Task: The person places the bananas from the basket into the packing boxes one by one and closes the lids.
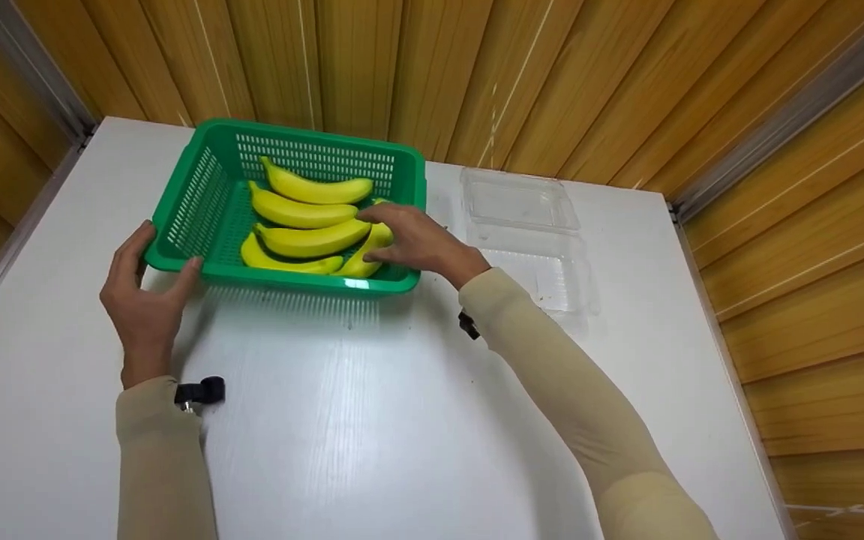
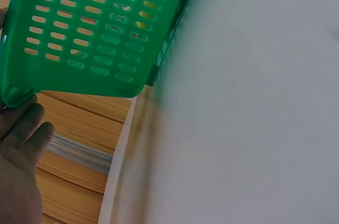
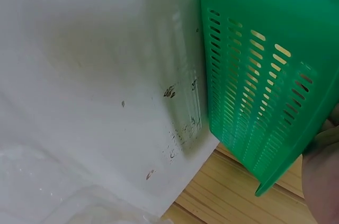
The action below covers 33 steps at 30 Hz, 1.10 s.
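Observation:
A green plastic basket (image 1: pixel 312 281) with slotted walls holds several yellow bananas (image 1: pixel 304 212). At its near left corner, my left hand (image 1: pixel 145 300) grips the rim, with the thumb on the near edge and the fingers on the left side. The left wrist view shows those fingers (image 2: pixel 32 128) against the basket's corner. My right hand (image 1: pixel 421 240) reaches over the right wall, thumb and fingers spread above a banana (image 1: pixel 361 262) lying crosswise at the right end. Its thumb appears to touch that banana; a firm hold is not visible. In the right wrist view, only part of this hand (image 3: pixel 323 176) shows.
An open clear plastic clamshell box (image 1: pixel 526 259) lies right of the basket on the white table (image 1: pixel 342 420). Small dark specks (image 3: pixel 169 91) dot the tabletop beside the basket. Wood-look panels (image 1: pixel 402 67) stand behind the table and along its sides.

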Each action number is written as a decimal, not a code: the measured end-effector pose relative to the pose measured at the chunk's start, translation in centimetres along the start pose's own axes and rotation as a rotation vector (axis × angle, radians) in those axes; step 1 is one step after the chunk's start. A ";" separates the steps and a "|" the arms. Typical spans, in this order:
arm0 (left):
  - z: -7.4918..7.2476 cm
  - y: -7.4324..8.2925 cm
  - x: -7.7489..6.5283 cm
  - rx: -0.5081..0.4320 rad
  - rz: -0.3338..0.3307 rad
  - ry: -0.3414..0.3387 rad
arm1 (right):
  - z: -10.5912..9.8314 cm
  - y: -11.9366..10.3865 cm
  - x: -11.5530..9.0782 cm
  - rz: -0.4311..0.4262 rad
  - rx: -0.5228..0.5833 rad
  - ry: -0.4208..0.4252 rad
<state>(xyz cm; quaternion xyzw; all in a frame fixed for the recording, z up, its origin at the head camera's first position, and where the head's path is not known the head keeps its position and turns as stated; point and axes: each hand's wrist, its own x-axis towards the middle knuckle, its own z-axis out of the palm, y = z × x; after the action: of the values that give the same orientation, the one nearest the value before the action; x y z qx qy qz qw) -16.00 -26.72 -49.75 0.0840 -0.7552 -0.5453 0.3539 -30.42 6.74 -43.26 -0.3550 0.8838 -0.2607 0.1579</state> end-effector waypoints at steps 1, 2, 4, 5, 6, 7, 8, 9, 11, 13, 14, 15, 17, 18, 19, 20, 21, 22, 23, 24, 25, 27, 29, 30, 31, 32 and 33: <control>0.0 0.0 0.0 0.001 -0.001 0.000 | 0.0 -0.1 0.0 0.004 0.003 0.000; 0.0 -0.1 0.1 0.002 -0.002 0.001 | 0.1 -0.1 0.1 0.008 0.004 0.002; 0.0 -0.1 0.1 0.002 -0.006 0.005 | 0.2 -0.3 0.4 0.018 0.011 0.004; 0.0 -0.1 0.0 -0.001 -0.009 0.007 | 0.3 -0.4 0.5 0.022 0.018 0.004; 0.0 0.0 0.0 -0.002 -0.010 0.011 | 0.4 -0.6 0.6 0.029 0.020 0.002; -0.1 0.0 -0.1 -0.005 -0.011 0.017 | 0.5 -0.7 0.8 0.032 0.019 0.001; -0.1 0.0 -0.1 -0.012 -0.015 0.023 | 0.7 -0.8 0.9 0.031 0.018 0.005; -0.1 0.0 -0.2 -0.019 -0.016 0.031 | 0.8 -1.0 1.1 0.029 0.017 0.010; 0.0 0.0 -0.2 -0.032 -0.014 0.042 | 1.0 -1.1 1.3 0.031 0.011 0.024; 0.1 0.1 -0.2 -0.046 -0.012 0.050 | 1.2 -1.2 1.4 0.034 0.007 0.045; 0.2 0.1 -0.2 -0.055 -0.014 0.053 | 1.3 -1.3 1.5 0.038 0.008 0.056; 0.3 0.1 -0.2 -0.059 -0.010 0.057 | 1.4 -1.3 1.6 0.038 0.006 0.064; 0.5 0.2 -0.1 -0.064 -0.003 0.062 | 1.4 -1.3 1.7 0.036 0.008 0.080; 0.6 0.2 -0.1 -0.064 0.001 0.064 | 1.4 -1.3 1.7 0.034 0.011 0.084; 0.5 0.2 -0.1 -0.060 0.003 0.068 | 1.5 -1.5 1.9 0.033 0.013 0.082; 0.5 0.1 -0.1 -0.058 0.005 0.070 | 1.5 -1.6 2.1 0.033 0.015 0.078; 0.5 0.1 -0.1 -0.054 0.008 0.071 | 1.5 -1.7 2.2 0.036 0.017 0.072; 0.5 0.1 -0.1 -0.051 0.004 0.069 | 1.5 -1.8 2.3 0.042 0.022 0.068; 0.5 0.1 -0.1 -0.048 0.002 0.067 | 1.6 -1.8 2.4 0.048 0.025 0.065; 0.5 0.0 -0.1 -0.049 0.001 0.064 | 1.6 -1.9 2.6 0.054 0.029 0.064; 0.6 0.0 -0.1 -0.047 -0.001 0.062 | 1.6 -1.9 2.7 0.057 0.035 0.066; 0.6 -0.1 -0.1 -0.050 0.002 0.060 | 1.7 -1.9 2.9 0.062 0.046 0.079; 0.7 -0.2 -0.1 -0.057 0.009 0.064 | 1.8 -2.0 3.2 0.061 0.063 0.093; 0.7 -0.2 -0.1 -0.061 0.010 0.068 | 1.9 -2.1 3.4 0.065 0.078 0.095; 0.7 -0.3 -0.1 -0.063 0.009 0.072 | 2.0 -2.2 3.6 0.069 0.091 0.095; 0.7 -0.3 0.0 -0.068 0.009 0.075 | 2.0 -2.2 3.8 0.072 0.100 0.094; 0.8 -0.2 0.0 -0.070 0.008 0.076 | 2.1 -2.3 3.9 0.077 0.105 0.091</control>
<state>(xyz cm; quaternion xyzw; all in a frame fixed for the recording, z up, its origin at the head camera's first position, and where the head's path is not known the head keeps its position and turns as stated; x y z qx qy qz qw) -16.57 -26.21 -50.09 0.0891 -0.7222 -0.5662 0.3871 -30.95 1.82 -43.99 -0.2998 0.8881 -0.3163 0.1460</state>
